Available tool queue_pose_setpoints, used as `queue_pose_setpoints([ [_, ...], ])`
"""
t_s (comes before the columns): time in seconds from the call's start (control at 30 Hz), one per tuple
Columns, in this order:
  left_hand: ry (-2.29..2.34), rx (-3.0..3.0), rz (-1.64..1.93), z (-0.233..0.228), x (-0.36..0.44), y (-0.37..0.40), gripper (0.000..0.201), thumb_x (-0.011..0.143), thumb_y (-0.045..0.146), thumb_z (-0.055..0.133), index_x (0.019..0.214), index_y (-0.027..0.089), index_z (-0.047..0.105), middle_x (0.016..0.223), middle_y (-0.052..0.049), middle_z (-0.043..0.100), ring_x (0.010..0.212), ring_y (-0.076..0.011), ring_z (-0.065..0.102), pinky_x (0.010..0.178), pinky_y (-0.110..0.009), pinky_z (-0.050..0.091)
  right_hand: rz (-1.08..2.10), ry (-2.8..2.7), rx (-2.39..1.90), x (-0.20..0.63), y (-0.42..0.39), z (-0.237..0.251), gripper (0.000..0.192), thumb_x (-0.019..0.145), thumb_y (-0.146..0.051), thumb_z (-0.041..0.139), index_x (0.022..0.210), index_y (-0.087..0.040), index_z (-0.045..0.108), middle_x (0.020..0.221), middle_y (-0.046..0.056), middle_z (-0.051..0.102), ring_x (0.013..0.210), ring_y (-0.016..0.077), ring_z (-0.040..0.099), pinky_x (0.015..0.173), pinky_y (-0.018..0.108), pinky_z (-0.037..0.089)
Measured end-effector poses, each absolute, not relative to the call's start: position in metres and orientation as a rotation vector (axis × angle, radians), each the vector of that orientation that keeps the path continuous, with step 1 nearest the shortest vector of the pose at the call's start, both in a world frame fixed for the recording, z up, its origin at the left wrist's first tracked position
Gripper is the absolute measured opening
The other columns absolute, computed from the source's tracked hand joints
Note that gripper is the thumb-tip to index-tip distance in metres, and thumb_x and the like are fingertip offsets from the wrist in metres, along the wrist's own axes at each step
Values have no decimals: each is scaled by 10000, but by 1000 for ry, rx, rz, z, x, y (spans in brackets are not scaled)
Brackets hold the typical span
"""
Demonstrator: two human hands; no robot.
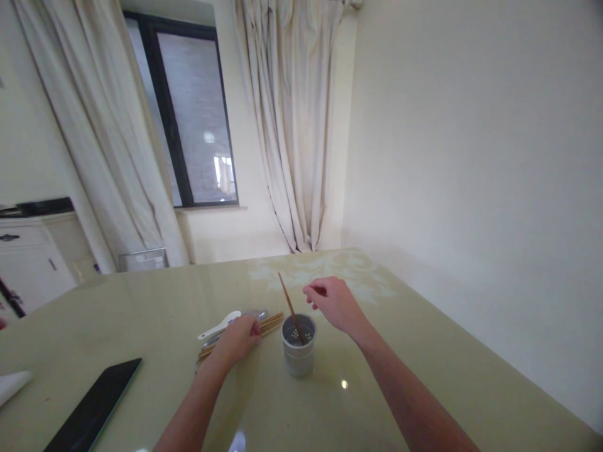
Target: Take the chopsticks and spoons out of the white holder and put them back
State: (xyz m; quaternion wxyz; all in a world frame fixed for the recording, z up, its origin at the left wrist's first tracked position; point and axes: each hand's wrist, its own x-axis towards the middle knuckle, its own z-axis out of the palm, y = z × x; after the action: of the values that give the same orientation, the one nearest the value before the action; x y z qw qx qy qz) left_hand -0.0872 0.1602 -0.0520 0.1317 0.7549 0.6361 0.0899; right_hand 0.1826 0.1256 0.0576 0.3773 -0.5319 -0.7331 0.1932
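Note:
A grey cup [298, 363] with drain holes in its bottom stands on the table, and one wooden chopstick [289, 302] leans upright inside it. Left of the cup, my left hand [239, 339] is closed over a bundle of wooden chopsticks [271, 322] lying flat; its fingertips are partly hidden. Beside that bundle lie a white spoon [221, 326] and a shiny metal spoon [260, 313], partly covered by the hand. My right hand [335, 302] hovers just right of the chopstick's top, apart from it, its fingers curled together with nothing visible in them.
The glossy pale-green table [424, 376] reflects light. At the near left lies a dark flat device [97, 402], with a white object [14, 384] at the left edge. A wall [471, 157] borders the table's right side; curtains [296, 125] and a window [195, 113] are behind.

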Motion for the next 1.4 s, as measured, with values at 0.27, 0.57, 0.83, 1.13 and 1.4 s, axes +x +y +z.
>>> queue_pose_setpoints([
  [0.27,1839,2243,267,-46,-79,153,93,841,154,617,803,212,680,858,-44,736,862,-229,678,700,-275,377,471,-1938,-1270,179,124,53,159,938,-300,682,915,-189,795,840,44,788,768,186,708,729,292,493],
  [0.57,1781,2243,333,-43,-81,154,97,858,164,586,853,208,672,854,-31,748,829,-206,675,690,-262,374,422,-2100,-1140,143,122,25,115,942,-273,743,872,-191,784,954,55,723,955,196,669,888,309,480],
  [0.83,1700,2135,634,-16,-86,152,175,893,348,587,901,192,667,893,-47,763,820,-208,674,705,-281,439,317,-1963,-1288,160,132,31,120,935,-154,686,827,-162,740,886,47,714,853,177,653,817,294,474],
  [1.13,1250,1836,1295,47,-57,122,346,853,500,676,997,187,702,920,-54,775,785,-197,706,722,-301,558,566,-1855,-1023,156,120,44,159,986,-320,656,994,-197,756,951,40,739,855,175,674,778,290,507],
  [1.4,1114,1823,1413,61,-25,96,296,866,484,725,897,190,744,863,-50,786,769,-188,703,733,-288,564,853,-1645,-731,152,105,58,197,970,-366,651,985,-209,768,927,32,753,849,176,692,792,291,550],
])
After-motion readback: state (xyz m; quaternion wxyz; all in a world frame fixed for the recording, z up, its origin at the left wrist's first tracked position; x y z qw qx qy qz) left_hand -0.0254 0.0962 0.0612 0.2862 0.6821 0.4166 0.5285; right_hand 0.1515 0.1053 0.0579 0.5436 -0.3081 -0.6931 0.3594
